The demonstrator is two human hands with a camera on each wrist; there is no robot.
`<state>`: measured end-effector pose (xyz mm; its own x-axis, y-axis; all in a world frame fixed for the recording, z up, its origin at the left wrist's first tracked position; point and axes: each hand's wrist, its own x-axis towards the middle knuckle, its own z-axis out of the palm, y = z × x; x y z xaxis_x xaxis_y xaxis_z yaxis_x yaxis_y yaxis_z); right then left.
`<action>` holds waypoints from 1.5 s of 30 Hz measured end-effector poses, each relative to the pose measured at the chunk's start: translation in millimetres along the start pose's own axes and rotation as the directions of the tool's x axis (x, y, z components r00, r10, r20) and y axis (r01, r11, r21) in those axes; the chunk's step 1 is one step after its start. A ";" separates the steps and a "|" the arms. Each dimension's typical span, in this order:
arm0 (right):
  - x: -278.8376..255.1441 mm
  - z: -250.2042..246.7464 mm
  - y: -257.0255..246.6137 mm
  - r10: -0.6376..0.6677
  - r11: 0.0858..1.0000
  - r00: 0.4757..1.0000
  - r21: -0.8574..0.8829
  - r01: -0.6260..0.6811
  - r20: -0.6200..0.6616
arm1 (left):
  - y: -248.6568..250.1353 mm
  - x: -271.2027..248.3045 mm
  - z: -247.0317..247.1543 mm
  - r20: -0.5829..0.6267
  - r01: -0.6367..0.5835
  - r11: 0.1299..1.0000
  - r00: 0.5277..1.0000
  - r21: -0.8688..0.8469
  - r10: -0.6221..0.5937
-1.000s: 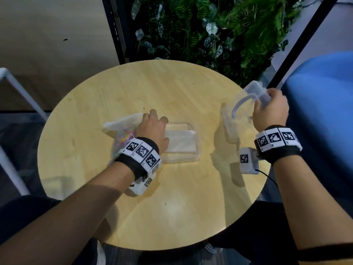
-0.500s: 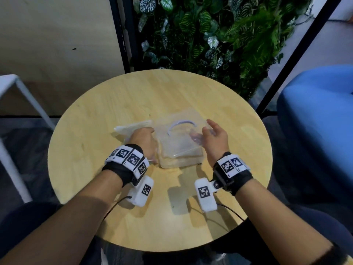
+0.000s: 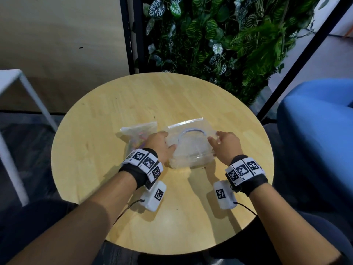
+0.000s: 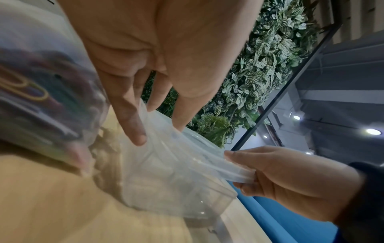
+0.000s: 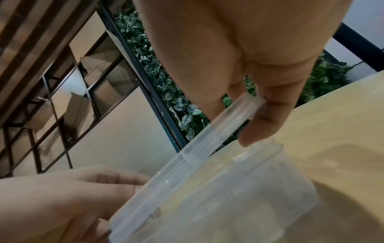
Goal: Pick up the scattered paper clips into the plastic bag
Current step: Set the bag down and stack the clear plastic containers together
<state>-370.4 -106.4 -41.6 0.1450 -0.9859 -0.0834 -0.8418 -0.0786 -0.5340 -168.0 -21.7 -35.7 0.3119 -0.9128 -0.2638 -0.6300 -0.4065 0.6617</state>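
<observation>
**Pinched at both ends**

Fingers [image 4: 133,125] of our left hand [image 3: 159,144] and right hand [image 3: 226,147] pinch the clear lid [image 3: 191,125] at its ends, over the box [image 3: 191,162] on the desk [image 3: 114,111]. The plastic bag [image 3: 140,129] lies partly hidden behind our left hand, the paper clips [image 3: 138,145] inside blurred

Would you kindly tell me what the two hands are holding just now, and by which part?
Both hold the clear lid over the box: the right hand pinches its right end, the left hand its left end.
</observation>
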 end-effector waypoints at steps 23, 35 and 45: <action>27.8 -1.9 17.6 0.030 0.997 0.999 0.067 -0.033 0.045 | 0.6 5.9 5.3 -0.108 -0.020 0.994 0.994 -0.106 0.009; 13.8 -13.9 14.4 0.283 0.837 0.933 0.417 -0.354 0.224 | 4.3 13.1 7.0 -0.245 0.039 0.997 0.968 -0.065 -0.054; -1.0 -20.1 -10.1 0.275 0.934 0.957 0.210 -0.289 0.091 | 27.3 -2.3 -2.2 -0.193 0.043 0.982 0.981 0.185 -0.006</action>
<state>-372.6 -107.6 -19.2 -0.0457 -0.9517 -0.3036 -0.7186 0.2425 -0.6518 -184.4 -30.6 -15.5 0.4469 -0.8854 -0.1278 -0.7369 -0.4454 0.5085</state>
